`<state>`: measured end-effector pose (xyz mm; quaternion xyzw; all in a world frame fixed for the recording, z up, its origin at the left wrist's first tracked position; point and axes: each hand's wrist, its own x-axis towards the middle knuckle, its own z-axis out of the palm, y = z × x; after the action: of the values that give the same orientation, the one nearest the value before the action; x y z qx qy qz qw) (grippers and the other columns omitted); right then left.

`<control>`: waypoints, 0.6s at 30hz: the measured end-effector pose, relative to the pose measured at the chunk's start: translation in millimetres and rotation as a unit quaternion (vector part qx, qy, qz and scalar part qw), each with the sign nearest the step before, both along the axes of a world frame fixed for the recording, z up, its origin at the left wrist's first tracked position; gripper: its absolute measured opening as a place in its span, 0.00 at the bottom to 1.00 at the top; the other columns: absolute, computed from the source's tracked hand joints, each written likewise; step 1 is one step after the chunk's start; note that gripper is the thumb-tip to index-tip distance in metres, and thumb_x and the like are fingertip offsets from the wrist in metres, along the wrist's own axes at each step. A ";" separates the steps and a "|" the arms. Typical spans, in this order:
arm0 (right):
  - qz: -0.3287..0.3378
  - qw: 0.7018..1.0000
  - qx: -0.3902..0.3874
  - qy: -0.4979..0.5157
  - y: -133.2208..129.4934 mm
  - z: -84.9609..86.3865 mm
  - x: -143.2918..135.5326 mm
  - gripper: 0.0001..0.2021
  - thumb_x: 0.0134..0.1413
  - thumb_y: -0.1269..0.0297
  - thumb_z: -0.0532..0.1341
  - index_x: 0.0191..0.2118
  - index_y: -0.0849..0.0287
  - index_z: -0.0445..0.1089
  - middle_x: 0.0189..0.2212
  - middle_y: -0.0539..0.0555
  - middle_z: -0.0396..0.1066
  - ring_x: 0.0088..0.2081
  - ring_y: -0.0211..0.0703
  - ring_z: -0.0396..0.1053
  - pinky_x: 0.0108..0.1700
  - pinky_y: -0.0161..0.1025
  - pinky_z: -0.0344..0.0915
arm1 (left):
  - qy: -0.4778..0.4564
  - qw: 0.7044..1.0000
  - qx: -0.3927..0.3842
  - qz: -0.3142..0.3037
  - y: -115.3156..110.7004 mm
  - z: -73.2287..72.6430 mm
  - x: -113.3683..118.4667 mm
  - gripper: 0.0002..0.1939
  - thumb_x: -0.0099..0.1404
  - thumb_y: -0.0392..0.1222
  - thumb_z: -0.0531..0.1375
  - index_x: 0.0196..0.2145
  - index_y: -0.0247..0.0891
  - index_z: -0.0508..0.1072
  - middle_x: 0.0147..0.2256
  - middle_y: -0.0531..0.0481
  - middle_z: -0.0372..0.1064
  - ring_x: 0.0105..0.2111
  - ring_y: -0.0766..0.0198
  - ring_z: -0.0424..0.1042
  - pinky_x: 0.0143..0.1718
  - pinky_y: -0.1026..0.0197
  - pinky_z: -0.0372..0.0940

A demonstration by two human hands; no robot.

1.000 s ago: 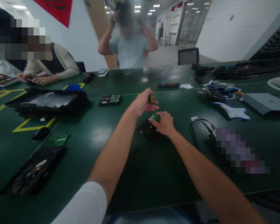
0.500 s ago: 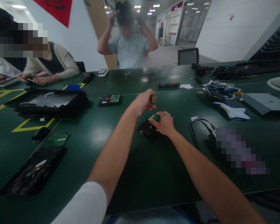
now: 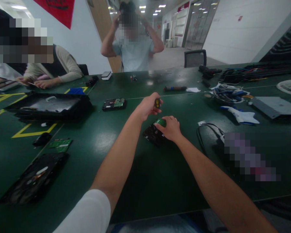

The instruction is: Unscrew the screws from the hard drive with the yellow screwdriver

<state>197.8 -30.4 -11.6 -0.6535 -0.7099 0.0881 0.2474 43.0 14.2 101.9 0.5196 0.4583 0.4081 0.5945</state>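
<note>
My left hand (image 3: 151,105) is closed around a small tool with a black-and-yellow handle (image 3: 157,103). The handle's end shows between the fingers; the rest is hidden, so its kind is unclear. Just in front of me, my right hand (image 3: 171,127) grips a hard drive (image 3: 153,135) at its right side, thumb toward me and fingers on the far side. The drive is black, and a green circuit board (image 3: 161,122) shows at its far edge, partly under the thumb and fingers. My left hand hovers beyond the drive, apart from it.
At left lie an opened drive casing (image 3: 35,178), a loose green board (image 3: 61,144) and a black tray (image 3: 50,105). Another hard drive (image 3: 114,104) lies beyond my left forearm. To the right are a cable (image 3: 200,142), gloves (image 3: 241,115) and a metal box (image 3: 277,107). Two people sit opposite.
Both hands keep their place and grip, and the drive stays put. The person at far left has shifted their head slightly.
</note>
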 end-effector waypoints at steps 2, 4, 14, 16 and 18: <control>0.001 1.000 0.001 0.004 -0.6 0.7 -0.2 0.29 0.61 0.38 0.61 0.55 0.56 0.73 0.54 0.63 0.72 0.56 0.63 0.69 0.55 0.55 0.64 | -0.016 1.000 -0.010 -0.016 -0.9 0.0 -0.4 0.15 0.67 0.53 0.57 0.37 0.38 0.72 0.34 0.44 0.76 0.23 0.64 0.74 0.21 0.64 0.62; 0.000 1.000 0.001 0.008 -1.3 1.7 -0.6 0.29 0.61 0.38 0.61 0.55 0.56 0.73 0.54 0.62 0.72 0.56 0.63 0.69 0.55 0.56 0.64 | -0.028 0.999 -0.013 -0.022 -1.3 -0.5 -0.4 0.15 0.67 0.54 0.57 0.36 0.38 0.71 0.35 0.43 0.77 0.23 0.63 0.75 0.21 0.64 0.63; -0.003 1.000 -0.002 0.012 -2.3 2.7 -1.6 0.28 0.61 0.39 0.62 0.55 0.57 0.73 0.54 0.62 0.72 0.56 0.62 0.69 0.56 0.56 0.63 | -0.015 1.000 -0.009 -0.012 0.7 -1.2 0.8 0.16 0.68 0.52 0.55 0.37 0.37 0.74 0.33 0.43 0.77 0.20 0.67 0.69 0.19 0.65 0.58; -0.004 1.000 -0.002 0.014 -2.4 2.7 -1.8 0.29 0.61 0.39 0.62 0.56 0.57 0.73 0.54 0.62 0.72 0.56 0.62 0.69 0.56 0.56 0.63 | -0.029 0.999 -0.018 -0.014 0.2 -1.7 0.8 0.15 0.67 0.53 0.55 0.37 0.38 0.72 0.35 0.43 0.78 0.21 0.66 0.70 0.19 0.65 0.59; -0.005 1.000 -0.002 0.013 -2.5 2.8 -1.9 0.28 0.60 0.39 0.62 0.55 0.57 0.73 0.54 0.62 0.72 0.56 0.62 0.69 0.56 0.56 0.63 | -0.029 0.999 -0.014 -0.007 0.7 -2.4 1.0 0.15 0.67 0.53 0.55 0.36 0.38 0.71 0.35 0.43 0.77 0.21 0.66 0.71 0.20 0.65 0.59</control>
<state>195.9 -32.8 -8.8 -0.6561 -0.7033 0.0971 0.2558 44.0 14.9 99.6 0.5024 0.4429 0.4127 0.6174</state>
